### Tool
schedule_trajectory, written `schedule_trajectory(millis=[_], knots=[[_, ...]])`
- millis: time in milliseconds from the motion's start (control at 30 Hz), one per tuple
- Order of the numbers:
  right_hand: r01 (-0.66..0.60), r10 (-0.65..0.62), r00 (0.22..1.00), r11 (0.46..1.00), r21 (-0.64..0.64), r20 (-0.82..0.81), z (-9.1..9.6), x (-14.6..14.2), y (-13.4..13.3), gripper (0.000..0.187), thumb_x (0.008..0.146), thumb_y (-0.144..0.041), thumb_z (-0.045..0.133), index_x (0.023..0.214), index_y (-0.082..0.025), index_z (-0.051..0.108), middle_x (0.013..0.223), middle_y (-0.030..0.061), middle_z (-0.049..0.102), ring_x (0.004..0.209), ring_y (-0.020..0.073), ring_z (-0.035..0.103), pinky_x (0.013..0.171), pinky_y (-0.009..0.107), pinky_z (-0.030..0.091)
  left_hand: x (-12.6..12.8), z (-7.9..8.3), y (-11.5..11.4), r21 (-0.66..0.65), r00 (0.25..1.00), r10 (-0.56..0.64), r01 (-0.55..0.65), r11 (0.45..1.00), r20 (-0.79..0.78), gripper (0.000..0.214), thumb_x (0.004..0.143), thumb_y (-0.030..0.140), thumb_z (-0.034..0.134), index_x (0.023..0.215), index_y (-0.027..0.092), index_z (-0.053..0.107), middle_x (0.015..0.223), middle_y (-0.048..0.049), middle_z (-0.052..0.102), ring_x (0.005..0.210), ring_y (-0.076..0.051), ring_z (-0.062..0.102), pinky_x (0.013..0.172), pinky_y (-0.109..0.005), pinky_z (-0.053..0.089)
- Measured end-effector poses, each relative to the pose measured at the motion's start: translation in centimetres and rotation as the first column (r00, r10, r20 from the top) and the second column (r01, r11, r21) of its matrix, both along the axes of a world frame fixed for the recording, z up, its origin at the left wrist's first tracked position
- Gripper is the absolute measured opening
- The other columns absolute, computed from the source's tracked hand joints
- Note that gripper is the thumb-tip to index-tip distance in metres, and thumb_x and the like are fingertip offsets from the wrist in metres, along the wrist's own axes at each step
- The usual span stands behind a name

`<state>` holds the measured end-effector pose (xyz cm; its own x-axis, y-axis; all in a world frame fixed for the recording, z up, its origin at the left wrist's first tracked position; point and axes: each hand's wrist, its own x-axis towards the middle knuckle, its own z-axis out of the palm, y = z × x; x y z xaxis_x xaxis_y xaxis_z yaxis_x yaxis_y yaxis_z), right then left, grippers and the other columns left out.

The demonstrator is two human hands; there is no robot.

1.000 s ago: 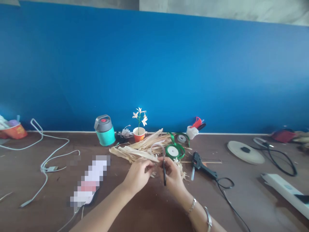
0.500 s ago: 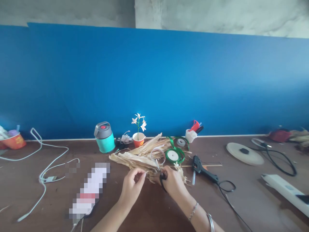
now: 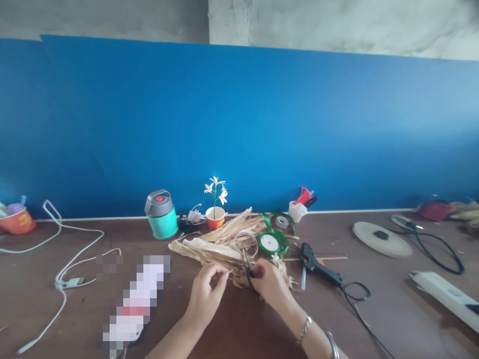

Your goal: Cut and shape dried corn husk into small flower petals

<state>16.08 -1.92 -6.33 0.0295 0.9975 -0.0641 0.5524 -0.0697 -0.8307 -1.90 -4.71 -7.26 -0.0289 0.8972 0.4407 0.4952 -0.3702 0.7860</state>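
My right hand [image 3: 268, 280] is closed around the black handles of a pair of scissors [image 3: 248, 273], whose blades point away from me over the dried husks. Thumb and forefinger of my left hand [image 3: 206, 289] pinch a small pale piece, seemingly a sliver of husk, just left of the scissors. Behind both hands lies a heap of dried corn husks [image 3: 204, 249]. A roll of clear tape [image 3: 239, 239] rests on the heap, and a spool of green ribbon [image 3: 269, 243] sits to its right. A small white flower [image 3: 276, 257] lies beyond my right hand.
A black glue gun [image 3: 318, 266] with its cord lies to the right. At the back stand a teal flask [image 3: 163, 223], a paper cup [image 3: 215, 219] with white flowers and a white pen holder [image 3: 297, 211]. White cables [image 3: 80, 234] run at left; a round lid [image 3: 381, 240] lies at right.
Both hands stay close together with the scissors and the small piece still held. The whole view has shifted slightly; little else differs.
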Motion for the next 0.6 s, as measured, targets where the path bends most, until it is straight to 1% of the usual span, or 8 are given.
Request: schedule_trajectory(millis=[67, 100, 167, 233, 333, 400, 500, 600], knots=[[-0.013, 0.010, 0.999, 0.999, -0.053, -0.047, -0.2, 0.0, 0.0, 0.025, 0.062, -0.031, 0.069, 0.061, -0.024, 0.045, 0.042, -0.0074, 0.050, 0.030, 0.0126, 0.045, 0.032, 0.021, 0.024, 0.0, 0.0, 0.0, -0.011, 1.000, 0.006, -0.005, 1.000, 0.014, 0.016, 0.086, 0.027, 0.054, 0.075, 0.019, 0.062, 0.076, -0.0032, 0.068, 0.073, -0.019, 0.063, 0.070, -0.029, 0.050], [-0.017, 0.016, 0.999, 1.000, -0.025, -0.033, -0.2, 0.0, 0.0, 0.022, 0.062, -0.029, 0.068, 0.062, -0.023, 0.047, 0.043, -0.0065, 0.052, 0.032, 0.0134, 0.047, 0.034, 0.021, 0.026, 0.0, 0.0, 0.0, -0.011, 1.000, 0.003, -0.003, 1.000, 0.023, 0.016, 0.086, 0.028, 0.054, 0.075, 0.019, 0.062, 0.076, -0.0035, 0.068, 0.074, -0.019, 0.064, 0.070, -0.029, 0.050], [-0.033, 0.025, 0.996, 0.995, 0.099, 0.083, -0.1, 0.1, -0.1, 0.016, 0.063, -0.023, 0.067, 0.060, -0.022, 0.051, 0.047, -0.0034, 0.057, 0.040, 0.0159, 0.054, 0.041, 0.022, 0.032, 0.0, 0.1, -0.1, -0.004, 0.999, -0.005, 0.005, 1.000, 0.041, 0.016, 0.086, 0.028, 0.054, 0.076, 0.019, 0.063, 0.078, -0.0041, 0.069, 0.076, -0.019, 0.064, 0.072, -0.030, 0.051], [-0.083, 0.024, 0.966, 0.972, 0.222, 0.256, 0.0, 0.2, -0.2, 0.010, 0.064, -0.018, 0.065, 0.060, -0.021, 0.056, 0.053, 0.0000, 0.062, 0.053, 0.0191, 0.060, 0.050, 0.024, 0.036, 0.1, 0.1, 0.0, 0.007, 0.998, -0.007, 0.006, 1.000, 0.058, 0.016, 0.086, 0.028, 0.054, 0.077, 0.019, 0.064, 0.079, -0.0051, 0.069, 0.077, -0.020, 0.065, 0.073, -0.031, 0.051], [-0.163, 0.038, 0.909, 0.949, 0.270, 0.415, 0.0, 0.3, -0.6, 0.005, 0.068, -0.015, 0.062, 0.069, -0.020, 0.063, 0.064, 0.0035, 0.066, 0.064, 0.0219, 0.063, 0.058, 0.027, 0.039, 0.2, 0.1, 0.1, 0.021, 0.997, -0.003, 0.001, 1.000, 0.078, 0.017, 0.085, 0.029, 0.055, 0.076, 0.019, 0.065, 0.079, -0.0058, 0.070, 0.076, -0.020, 0.065, 0.072, -0.032, 0.053], [-0.210, 0.065, 0.891, 0.936, 0.282, 0.450, 0.0, 0.3, -0.9, 0.009, 0.071, -0.013, 0.060, 0.074, -0.019, 0.065, 0.072, 0.0055, 0.067, 0.069, 0.0220, 0.064, 0.061, 0.027, 0.041, 0.2, 0.0, 0.2, 0.026, 0.996, -0.002, 0.000, 1.000, 0.085, 0.018, 0.085, 0.030, 0.055, 0.075, 0.019, 0.066, 0.078, -0.0057, 0.070, 0.075, -0.020, 0.065, 0.071, -0.032, 0.053], [-0.249, 0.073, 0.878, 0.913, 0.322, 0.472, 0.4, 0.1, -1.3, 0.014, 0.074, -0.011, 0.056, 0.075, -0.019, 0.067, 0.082, 0.0071, 0.065, 0.072, 0.0206, 0.063, 0.063, 0.027, 0.043, 0.3, 0.1, 0.1, 0.031, 0.998, -0.008, 0.006, 0.999, 0.064, 0.018, 0.085, 0.029, 0.056, 0.075, 0.019, 0.066, 0.077, -0.0052, 0.069, 0.075, -0.020, 0.065, 0.072, -0.031, 0.053], [-0.285, 0.134, 0.917, 0.879, 0.383, 0.375, 1.0, -0.3, -1.7, 0.018, 0.077, -0.012, 0.054, 0.088, -0.019, 0.067, 0.089, 0.0064, 0.063, 0.067, 0.0173, 0.061, 0.061, 0.026, 0.046, 0.4, 0.1, -0.1, 0.032, 0.999, -0.026, 0.025, 0.999, 0.020, 0.015, 0.085, 0.026, 0.056, 0.075, 0.020, 0.065, 0.079, -0.0049, 0.068, 0.078, -0.020, 0.064, 0.074, -0.032, 0.051]])
